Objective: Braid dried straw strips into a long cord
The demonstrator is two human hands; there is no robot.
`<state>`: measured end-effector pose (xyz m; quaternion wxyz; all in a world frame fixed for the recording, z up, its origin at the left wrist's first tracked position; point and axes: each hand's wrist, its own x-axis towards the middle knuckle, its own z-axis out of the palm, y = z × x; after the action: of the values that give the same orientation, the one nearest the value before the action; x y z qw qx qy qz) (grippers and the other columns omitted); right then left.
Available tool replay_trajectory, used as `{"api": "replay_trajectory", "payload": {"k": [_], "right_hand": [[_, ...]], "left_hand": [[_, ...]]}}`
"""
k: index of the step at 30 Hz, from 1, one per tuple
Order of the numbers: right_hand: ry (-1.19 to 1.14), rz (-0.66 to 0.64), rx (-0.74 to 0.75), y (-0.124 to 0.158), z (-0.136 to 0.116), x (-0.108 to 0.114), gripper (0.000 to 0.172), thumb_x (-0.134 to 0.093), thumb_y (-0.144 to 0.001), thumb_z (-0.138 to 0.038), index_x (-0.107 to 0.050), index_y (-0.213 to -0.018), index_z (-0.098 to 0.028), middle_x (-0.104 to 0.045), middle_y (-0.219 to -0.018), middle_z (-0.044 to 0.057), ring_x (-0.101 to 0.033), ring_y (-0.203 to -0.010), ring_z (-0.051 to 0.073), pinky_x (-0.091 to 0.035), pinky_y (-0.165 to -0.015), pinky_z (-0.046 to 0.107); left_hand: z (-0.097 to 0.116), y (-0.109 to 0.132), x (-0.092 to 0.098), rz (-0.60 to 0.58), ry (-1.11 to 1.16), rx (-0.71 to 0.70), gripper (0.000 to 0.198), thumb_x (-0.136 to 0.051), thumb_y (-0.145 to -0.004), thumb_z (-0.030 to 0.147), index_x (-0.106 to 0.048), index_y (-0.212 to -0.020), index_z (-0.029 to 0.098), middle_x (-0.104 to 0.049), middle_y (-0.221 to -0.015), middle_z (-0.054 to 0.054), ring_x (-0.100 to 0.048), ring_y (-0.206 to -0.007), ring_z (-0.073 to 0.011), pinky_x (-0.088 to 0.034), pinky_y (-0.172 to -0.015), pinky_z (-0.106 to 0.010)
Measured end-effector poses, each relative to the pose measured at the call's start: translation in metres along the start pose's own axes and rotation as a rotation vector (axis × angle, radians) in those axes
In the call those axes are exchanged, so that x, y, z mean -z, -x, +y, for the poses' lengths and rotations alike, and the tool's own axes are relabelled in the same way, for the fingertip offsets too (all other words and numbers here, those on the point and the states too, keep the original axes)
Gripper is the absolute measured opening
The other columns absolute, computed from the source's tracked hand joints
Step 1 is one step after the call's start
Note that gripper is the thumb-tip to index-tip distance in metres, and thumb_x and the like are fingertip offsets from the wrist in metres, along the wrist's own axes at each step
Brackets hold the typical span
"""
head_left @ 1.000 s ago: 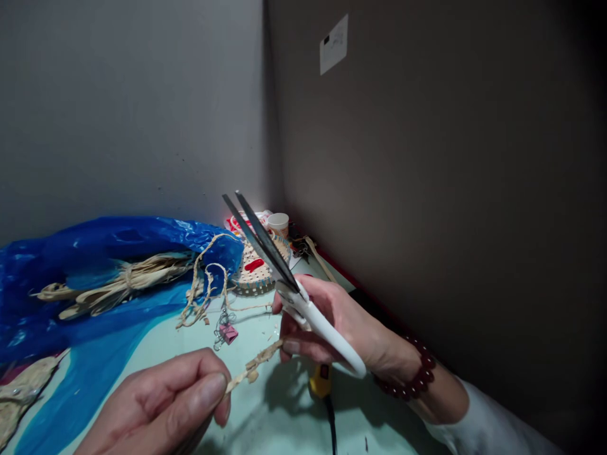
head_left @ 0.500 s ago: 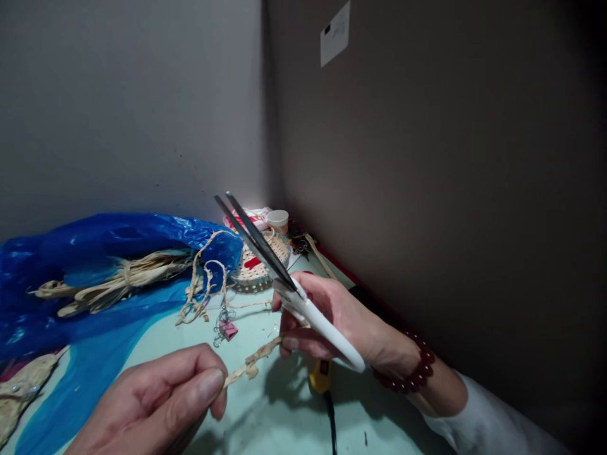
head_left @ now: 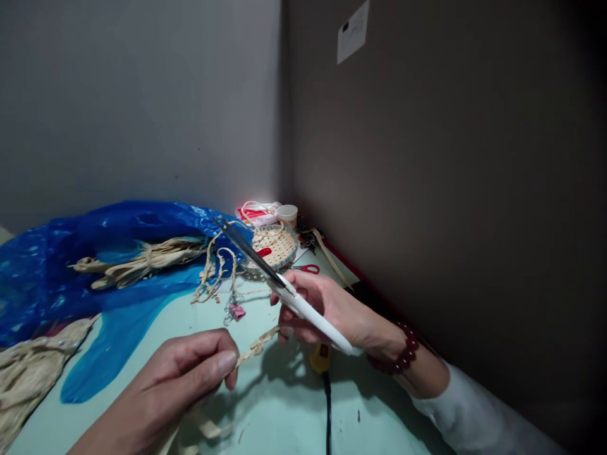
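Observation:
Between my two hands stretches a short twisted cord of pale dried straw (head_left: 258, 344), with small loose bits sticking out from it. My left hand (head_left: 190, 373) is closed, pinching the cord's near end between thumb and forefinger. The far end is pinched in the fingertips of my right hand (head_left: 332, 306). That same hand also carries white-handled scissors (head_left: 317, 321), blades pointing up and to the left. Loose strips of straw (head_left: 208, 430) hang blurred below my left hand.
A blue plastic bag (head_left: 128, 221) holds a tied straw bundle (head_left: 147, 259). Beyond my hands are a pink binder clip (head_left: 237, 311), a round woven basket (head_left: 277, 243) and a paper cup (head_left: 287, 215). A yellow tool (head_left: 320, 359) with a black cable lies below my right hand.
The view has swung left, so the table things sit further right and more of the braided straw piece at lower left shows. The scissor blades look closer together. Both hands keep their grip.

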<state>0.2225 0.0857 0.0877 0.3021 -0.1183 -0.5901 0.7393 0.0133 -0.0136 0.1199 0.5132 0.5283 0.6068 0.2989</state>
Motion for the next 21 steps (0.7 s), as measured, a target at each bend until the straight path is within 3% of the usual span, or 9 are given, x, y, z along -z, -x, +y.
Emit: {"api": "replay_trajectory", "payload": {"k": [4,7,13,16,21], "right_hand": [[0.042,-0.117,-0.059,0.002,0.007,-0.007,0.029,-0.072,-0.078,-0.022,-0.051,-0.099,-0.020,-0.053,-0.061,-0.008,-0.050,-0.051,0.007,-0.045,-0.058,0.021],[0.239,-0.173,-0.062,0.004,0.006,-0.014,0.032,-0.071,-0.076,-0.018,-0.053,-0.103,-0.019,-0.058,-0.067,-0.005,-0.049,-0.054,0.007,-0.041,-0.055,0.019],[0.612,-0.205,0.049,0.004,0.002,-0.024,0.027,-0.072,-0.076,-0.021,-0.058,-0.100,-0.016,-0.061,-0.077,-0.003,-0.048,-0.062,0.008,-0.038,-0.057,0.018],[0.587,-0.105,0.071,0.002,0.005,-0.024,0.032,-0.074,-0.075,-0.024,-0.059,-0.102,-0.017,-0.066,-0.090,0.001,-0.059,-0.074,0.012,-0.046,-0.067,0.022],[0.440,0.244,0.045,-0.002,0.007,-0.012,0.041,-0.074,-0.075,-0.030,-0.052,-0.109,-0.020,-0.068,-0.093,0.004,-0.064,-0.082,0.017,-0.050,-0.071,0.027]], "left_hand": [[-0.011,0.017,-0.004,-0.062,-0.030,0.010,0.038,-0.055,-0.082,0.053,-0.062,-0.065,0.019,-0.054,-0.065,0.001,-0.047,-0.064,-0.0150,-0.038,-0.060,-0.022],[-0.012,0.029,-0.012,-0.020,0.042,0.034,0.036,-0.054,-0.083,0.052,-0.068,-0.070,0.021,-0.063,-0.066,-0.001,-0.054,-0.069,-0.0178,-0.042,-0.066,-0.024],[-0.019,0.035,-0.027,0.060,0.141,0.013,0.027,-0.065,-0.078,0.045,-0.068,-0.063,0.022,-0.060,-0.057,0.001,-0.055,-0.064,-0.0174,-0.042,-0.063,-0.024],[-0.029,0.033,-0.026,0.128,0.213,0.035,0.025,-0.066,-0.078,0.043,-0.067,-0.066,0.021,-0.054,-0.049,0.003,-0.046,-0.054,-0.0133,-0.035,-0.055,-0.022],[-0.039,0.038,-0.017,0.297,0.302,0.019,0.032,-0.064,-0.079,0.046,-0.064,-0.066,0.017,-0.049,-0.047,0.004,-0.035,-0.052,-0.0095,-0.028,-0.050,-0.019]]}}
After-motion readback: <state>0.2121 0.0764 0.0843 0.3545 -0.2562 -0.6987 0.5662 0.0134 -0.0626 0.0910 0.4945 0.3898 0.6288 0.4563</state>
